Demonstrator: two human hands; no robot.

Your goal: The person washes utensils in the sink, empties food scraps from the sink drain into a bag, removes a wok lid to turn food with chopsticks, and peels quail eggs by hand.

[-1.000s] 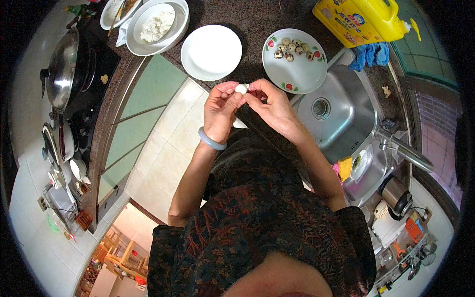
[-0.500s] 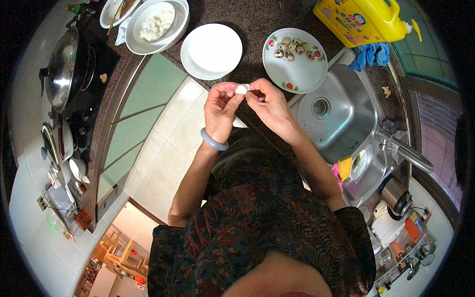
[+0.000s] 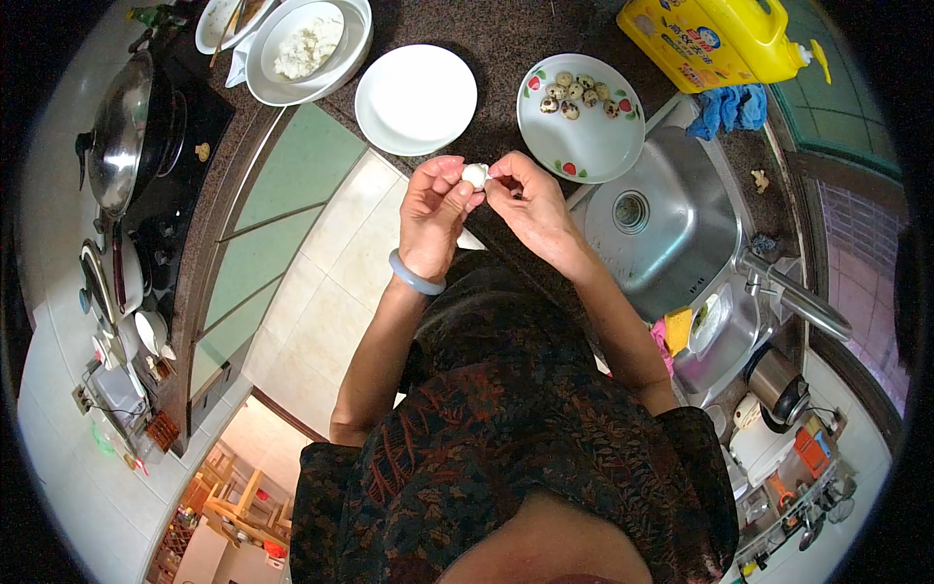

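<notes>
My left hand point(image 3: 434, 216), with a pale bangle on its wrist, is closed and pinches a white, mostly bare quail egg point(image 3: 475, 175) between thumb and fingers. My right hand point(image 3: 533, 206) has its thumb and forefinger pressed together at the egg's right side, where a bit of pale shell seems to show. Both hands are near the counter's front edge. Just beyond them stands a plain white bowl point(image 3: 416, 101). To its right, a white plate with red fruit decoration point(image 3: 580, 151) bears several speckled quail eggs point(image 3: 570, 110).
A steel sink point(image 3: 671, 248) lies to the right, with a tap point(image 3: 798, 302). Behind it are a blue cloth point(image 3: 728, 109) and a yellow pump jug point(image 3: 700, 44). At the back left, a larger bowl point(image 3: 358, 58) holds a smaller bowl of white food. A wok point(image 3: 122, 136) sits on the stove.
My left wrist has shifted slightly left and its fingers have opened up a little around the egg, showing more of its white surface. My right hand stays almost in place.
</notes>
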